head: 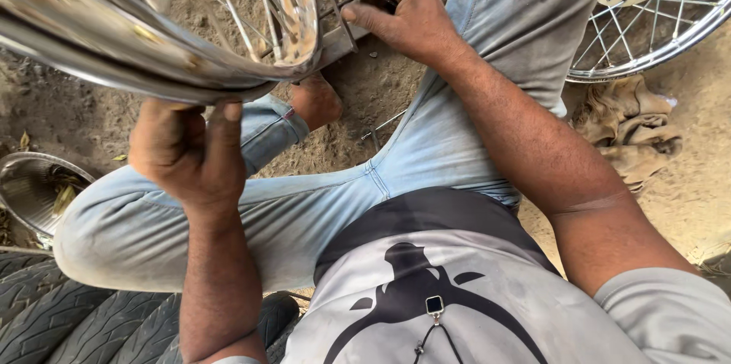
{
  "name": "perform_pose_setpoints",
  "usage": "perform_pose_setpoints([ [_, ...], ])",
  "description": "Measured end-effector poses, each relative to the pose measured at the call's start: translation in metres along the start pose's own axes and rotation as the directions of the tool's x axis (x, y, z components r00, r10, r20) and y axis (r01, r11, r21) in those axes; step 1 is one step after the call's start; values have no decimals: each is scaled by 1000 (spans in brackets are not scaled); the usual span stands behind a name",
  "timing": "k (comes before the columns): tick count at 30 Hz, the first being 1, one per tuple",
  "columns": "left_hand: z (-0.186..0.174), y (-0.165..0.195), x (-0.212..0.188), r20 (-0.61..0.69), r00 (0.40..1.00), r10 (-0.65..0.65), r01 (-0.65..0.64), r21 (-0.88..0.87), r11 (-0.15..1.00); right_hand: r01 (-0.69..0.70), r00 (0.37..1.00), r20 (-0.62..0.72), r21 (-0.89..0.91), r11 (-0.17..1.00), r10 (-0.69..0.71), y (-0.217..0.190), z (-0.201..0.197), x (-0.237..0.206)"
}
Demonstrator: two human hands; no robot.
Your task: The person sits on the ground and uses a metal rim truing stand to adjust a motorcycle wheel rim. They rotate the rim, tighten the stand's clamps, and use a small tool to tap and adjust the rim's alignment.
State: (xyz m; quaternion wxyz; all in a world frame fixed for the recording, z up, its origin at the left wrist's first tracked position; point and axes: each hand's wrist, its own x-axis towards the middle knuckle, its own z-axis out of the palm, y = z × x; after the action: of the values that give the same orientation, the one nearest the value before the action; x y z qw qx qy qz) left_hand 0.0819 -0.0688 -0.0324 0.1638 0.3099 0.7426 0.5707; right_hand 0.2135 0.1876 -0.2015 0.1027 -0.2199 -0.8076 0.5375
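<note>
A shiny chrome spoked wheel rim (152, 52) fills the upper left, close to the camera and blurred. My left hand (190, 151) grips its lower edge from below, fingers curled over the rim. My right hand (407, 10) reaches across my knee to the spokes (335, 6) near the wheel's middle and pinches a small metal tool or spoke end; which one is too small to tell. I sit on the ground in light blue jeans, with a bare foot (316, 101) under the rim.
A second spoked wheel (647, 36) lies on the dirt at upper right, beside a crumpled brown rag (628, 128). A metal bowl (34, 189) sits at left. Black tyres (76, 318) are stacked at lower left. A loose spoke (381, 126) lies between my legs.
</note>
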Motion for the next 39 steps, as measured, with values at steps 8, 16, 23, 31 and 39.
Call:
perform_pose_setpoints([
  [8, 11, -7, 8, 101, 990, 96, -113, 169, 979, -51, 989, -127, 141, 989, 69, -13, -8, 1],
  [16, 4, 10, 17, 11, 980, 198, -198, 109, 974, 147, 968, -237, 302, 942, -76, -67, -25, -4],
  [23, -2, 31, 42, -140, 979, 151, -156, -19, 988, 405, 912, -209, 591, 698, -352, -155, -34, 32],
  [31, 27, 44, 93, -530, 803, 272, -221, 159, 962, 559, 819, -298, 218, 800, -490, -212, -7, 70],
  [39, -4, 58, 97, -458, 868, 192, -135, 155, 979, 373, 892, -152, 780, 503, -425, -245, 3, 102],
])
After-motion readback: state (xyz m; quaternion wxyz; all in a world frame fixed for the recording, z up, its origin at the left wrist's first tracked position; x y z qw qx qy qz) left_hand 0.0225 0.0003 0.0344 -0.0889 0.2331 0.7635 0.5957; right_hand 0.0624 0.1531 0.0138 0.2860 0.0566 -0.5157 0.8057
